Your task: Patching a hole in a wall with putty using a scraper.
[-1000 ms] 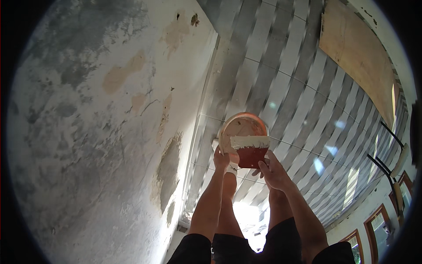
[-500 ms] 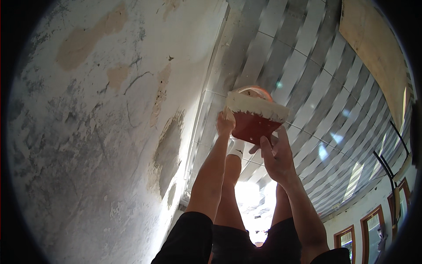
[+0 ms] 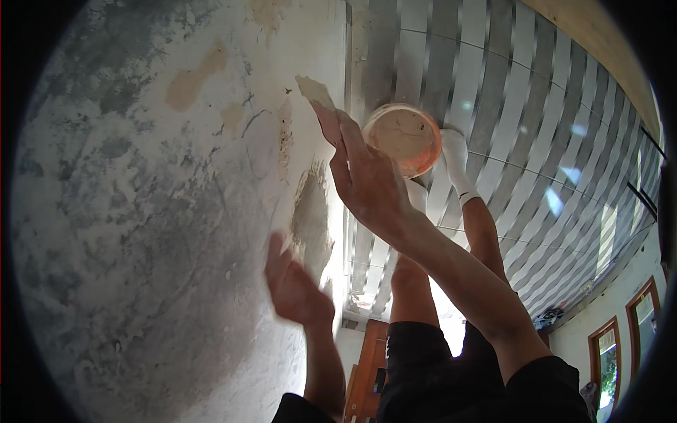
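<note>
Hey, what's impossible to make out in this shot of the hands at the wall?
All in the head view:
1. The right hand covers all of the blade except its plaster-smeared tip.
2. The left hand is motion-blurred, so contact with the wall is unclear.
3. The orange bucket sits partly behind the right hand; whether the white-socked foot stands on it is unclear.

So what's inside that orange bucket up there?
Only the orange bucket's pale, cracked round face shows; its contents cannot be told. The right hand covers its left edge.
</note>
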Available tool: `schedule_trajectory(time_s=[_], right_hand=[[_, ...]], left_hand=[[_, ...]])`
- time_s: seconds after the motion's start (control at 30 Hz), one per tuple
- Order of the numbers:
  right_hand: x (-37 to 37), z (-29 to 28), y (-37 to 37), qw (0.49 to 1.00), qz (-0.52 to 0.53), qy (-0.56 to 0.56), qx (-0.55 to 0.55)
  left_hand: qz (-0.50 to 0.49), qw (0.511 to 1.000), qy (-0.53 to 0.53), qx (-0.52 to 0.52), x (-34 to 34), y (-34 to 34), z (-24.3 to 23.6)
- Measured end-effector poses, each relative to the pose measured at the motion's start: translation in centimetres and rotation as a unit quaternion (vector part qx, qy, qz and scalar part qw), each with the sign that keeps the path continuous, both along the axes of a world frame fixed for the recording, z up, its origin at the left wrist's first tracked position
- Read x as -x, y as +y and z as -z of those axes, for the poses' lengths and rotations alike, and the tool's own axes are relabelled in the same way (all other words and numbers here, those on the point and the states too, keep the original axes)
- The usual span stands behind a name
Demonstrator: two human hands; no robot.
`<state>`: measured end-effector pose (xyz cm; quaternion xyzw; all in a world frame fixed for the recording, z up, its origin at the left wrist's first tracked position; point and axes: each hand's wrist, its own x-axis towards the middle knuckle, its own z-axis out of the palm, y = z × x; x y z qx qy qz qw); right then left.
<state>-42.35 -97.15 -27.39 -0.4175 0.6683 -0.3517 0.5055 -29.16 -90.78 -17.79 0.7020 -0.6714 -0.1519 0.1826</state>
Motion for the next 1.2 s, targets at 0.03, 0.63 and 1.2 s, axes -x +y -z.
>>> schedule_trajectory(time_s=[0.03,0.63,1.2], right_hand=[[-0.5,0.5,-0.2,0.999,-0.004,0.040,0.012],[-4.7,-0.7,-1.8,0.996,0.031,0.072,-0.048],[-4.7,0.6,-3.3,0.991,0.016,0.131,-0.010]], left_hand=[[0.110,0.987,-0.075,0.094,-2.2,-0.5,-3.1],[0.298,0.781,-0.405,0.372,-7.0,-4.6,-13.4],[0.322,0.788,-0.406,0.334,-6.9,-5.1,-13.1]])
